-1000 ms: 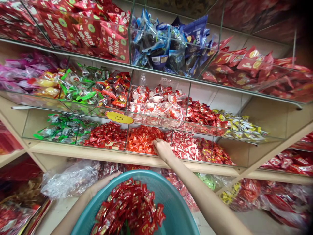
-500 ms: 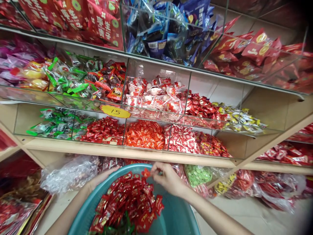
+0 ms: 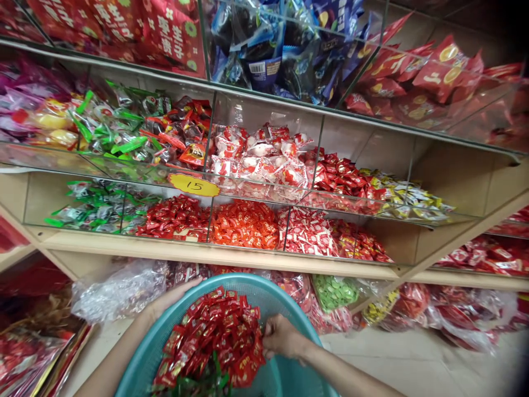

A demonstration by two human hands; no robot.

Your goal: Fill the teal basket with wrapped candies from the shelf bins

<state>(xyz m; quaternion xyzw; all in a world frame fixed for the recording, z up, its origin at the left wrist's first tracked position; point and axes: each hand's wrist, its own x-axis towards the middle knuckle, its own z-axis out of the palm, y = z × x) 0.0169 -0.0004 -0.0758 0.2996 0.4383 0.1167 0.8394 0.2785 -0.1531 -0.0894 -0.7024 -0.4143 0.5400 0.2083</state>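
A teal plastic basket [image 3: 306, 320] sits at the bottom centre, with a heap of red wrapped candies [image 3: 219, 331] inside and some green-wrapped ones [image 3: 202, 380] at its near side. My left hand [image 3: 176, 295] is on the basket's far left rim, its fingers wrapped over the edge and partly hidden. Inside the basket, my right hand [image 3: 281, 337] is beside the right edge of the red heap, fingers curled together; what they hold, if anything, is hidden.
Beyond the basket stands a wooden shelf [image 3: 231, 257] with clear dividers and sorted candies. A yellow price tag [image 3: 194, 185] reads 15. Underneath lie a crumpled clear bag [image 3: 119, 292] and green candies [image 3: 336, 292]. Packets [image 3: 28, 353] lie at lower left.
My right hand has moved down from near the far rim into the basket beside the heap. The small red piece at its fingertips no longer shows. My left hand stays on the rim.
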